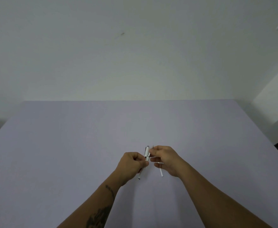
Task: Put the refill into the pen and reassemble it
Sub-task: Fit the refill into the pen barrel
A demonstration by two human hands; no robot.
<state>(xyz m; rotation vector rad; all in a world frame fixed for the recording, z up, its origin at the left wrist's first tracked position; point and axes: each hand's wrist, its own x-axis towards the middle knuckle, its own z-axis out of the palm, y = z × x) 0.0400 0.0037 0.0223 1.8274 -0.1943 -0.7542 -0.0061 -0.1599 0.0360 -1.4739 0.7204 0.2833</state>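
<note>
white pen barrel pinched by left hand, right hand gripping apparently the refill; misalignment may bend its tip.

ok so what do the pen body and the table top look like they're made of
Pen body: probably plastic, white and fairly glossy, with a silvery, possibly metal clip near its top. Table top: matte pale lilac with no grain or glare; a laminate or a fabric cover, too uniform to tell which.

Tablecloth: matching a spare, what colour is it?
Plain pale lavender tablecloth, head view.
</note>
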